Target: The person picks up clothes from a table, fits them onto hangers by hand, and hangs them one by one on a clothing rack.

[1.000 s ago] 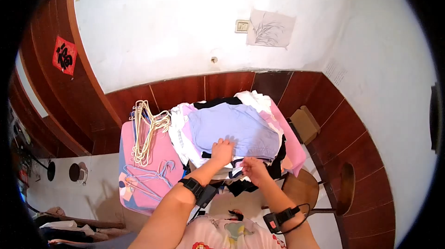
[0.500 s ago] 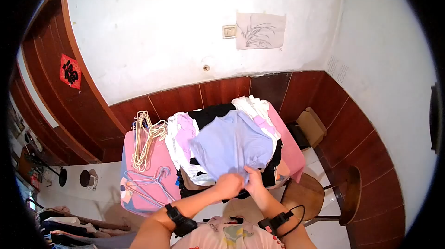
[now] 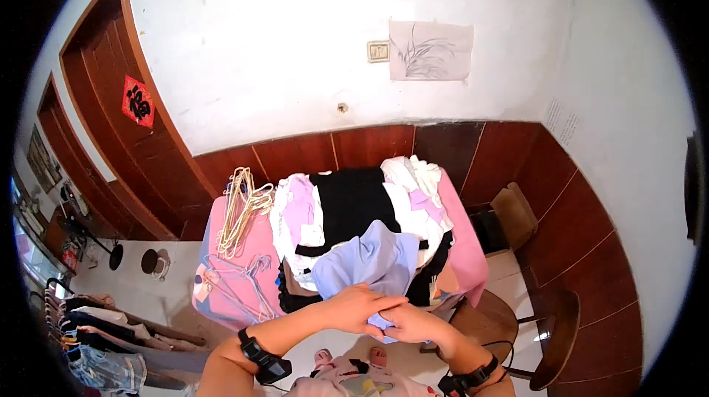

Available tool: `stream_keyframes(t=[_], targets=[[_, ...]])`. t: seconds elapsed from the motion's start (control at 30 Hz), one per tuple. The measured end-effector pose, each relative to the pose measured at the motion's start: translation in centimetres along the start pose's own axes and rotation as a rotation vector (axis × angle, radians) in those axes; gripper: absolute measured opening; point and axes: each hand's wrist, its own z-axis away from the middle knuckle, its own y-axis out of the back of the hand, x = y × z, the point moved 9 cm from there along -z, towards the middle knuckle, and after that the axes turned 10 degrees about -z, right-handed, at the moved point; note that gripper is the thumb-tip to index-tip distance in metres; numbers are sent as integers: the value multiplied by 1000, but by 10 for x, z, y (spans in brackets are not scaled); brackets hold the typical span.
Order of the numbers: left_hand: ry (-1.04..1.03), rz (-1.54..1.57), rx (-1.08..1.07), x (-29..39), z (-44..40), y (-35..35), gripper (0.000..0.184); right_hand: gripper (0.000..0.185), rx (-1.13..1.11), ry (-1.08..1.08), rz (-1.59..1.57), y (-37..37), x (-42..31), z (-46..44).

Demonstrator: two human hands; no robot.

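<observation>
Both my hands are closed on a light blue shirt (image 3: 369,253) in front of my body, close together at the near edge of the clothes pile. My left hand (image 3: 360,308) lies across the top, its fingers over the bunched cloth. My right hand (image 3: 410,322) grips a bunched part of the shirt just beside it. The rest of the shirt droops forward over the pile in loose folds. Beneath and behind it lie a black garment (image 3: 354,201) and white and lilac garments (image 3: 299,209) on the left, with more white clothes (image 3: 410,175) on the right.
The clothes lie on a table with a pink cloth (image 3: 469,268). Cream hangers (image 3: 240,209) and blue hangers (image 3: 240,286) lie at its left. A wooden chair (image 3: 484,319) stands at the right, a clothes rack (image 3: 111,330) at lower left. Behind is a tiled wall (image 3: 295,153).
The shirt, spread wide over the pile before, has been drawn towards me and bunched smaller. The black garment behind it shows more. My hands have come together, lower, and the view has shifted slightly.
</observation>
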Motion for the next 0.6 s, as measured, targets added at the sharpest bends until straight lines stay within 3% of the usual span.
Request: stream_keyframes(t=[0.07, 0.1, 0.13, 0.23, 0.33, 0.47, 0.5, 0.6], targets=[[56, 17, -74, 6, 13, -7, 78, 23, -170, -85, 160, -7, -10, 12], [102, -2, -32, 15, 18, 4, 61, 17, -202, -94, 216, -3, -22, 19], [107, -3, -27, 22, 26, 8, 61, 17, -208, -91, 220, 1, -25, 25], [63, -86, -15, 49, 49, 22, 20, 25, -181, 45, 202, 13, -52, 48], [-115, 38, 168, 95, 59, 48, 19, 32, -145, 26, 262, 26, -76, 59], [-164, 102, 151, 128, 84, 42, 23, 33, -55, 21, 473, 34, -89, 58], [-138, 121, 68, 122, 97, 21, 23, 33, -23, 54, 451, 34, -94, 59], [54, 106, 149, 102, 153, 12, 21, 33, 37, 114, 569, 34, -121, 58]])
